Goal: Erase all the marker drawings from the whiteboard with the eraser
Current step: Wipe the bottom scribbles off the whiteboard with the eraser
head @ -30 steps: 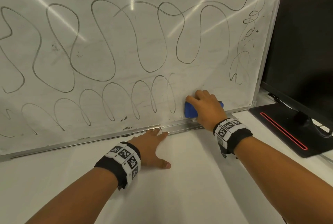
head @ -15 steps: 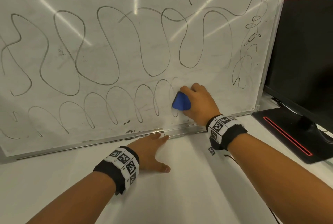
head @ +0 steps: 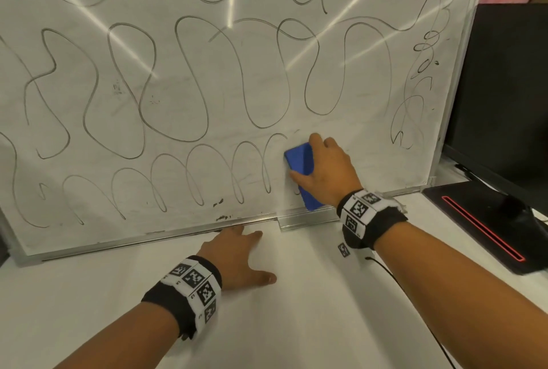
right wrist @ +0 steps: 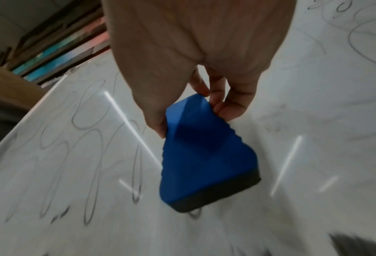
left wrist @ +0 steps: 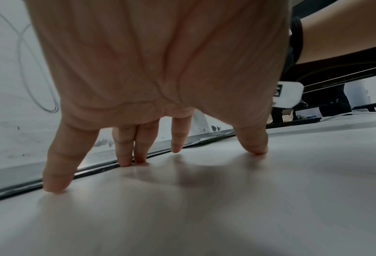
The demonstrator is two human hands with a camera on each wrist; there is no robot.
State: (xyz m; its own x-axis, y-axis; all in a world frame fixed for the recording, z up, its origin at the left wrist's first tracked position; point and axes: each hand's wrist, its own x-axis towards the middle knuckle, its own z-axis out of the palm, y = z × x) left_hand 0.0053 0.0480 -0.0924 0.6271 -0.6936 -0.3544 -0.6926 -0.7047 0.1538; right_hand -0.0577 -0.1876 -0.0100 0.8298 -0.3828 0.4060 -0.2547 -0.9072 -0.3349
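A whiteboard [head: 207, 95] leans upright on the white table, covered in black looping marker lines [head: 189, 78]. My right hand [head: 323, 167] grips a blue eraser [head: 301, 161] with a dark felt face [right wrist: 215, 197] and presses it against the board's lower right part. The strip to the right of the eraser looks wiped. My left hand [head: 237, 256] lies flat on the table, fingers [left wrist: 125, 149] straight and spread, tips touching the board's metal bottom rail [head: 178, 233]. In the right wrist view the eraser [right wrist: 204, 155] is pinched between thumb and fingers.
A black monitor [head: 504, 87] stands right of the board on a black base with a red stripe [head: 486, 229]. A short metal tray [head: 308, 220] sticks out from the rail below the eraser. A thin black cable [head: 415, 309] runs along my right forearm.
My right hand carried the eraser from the bottom rail up and to the left, then turned it nearly upright. The left hand stayed put on the table.
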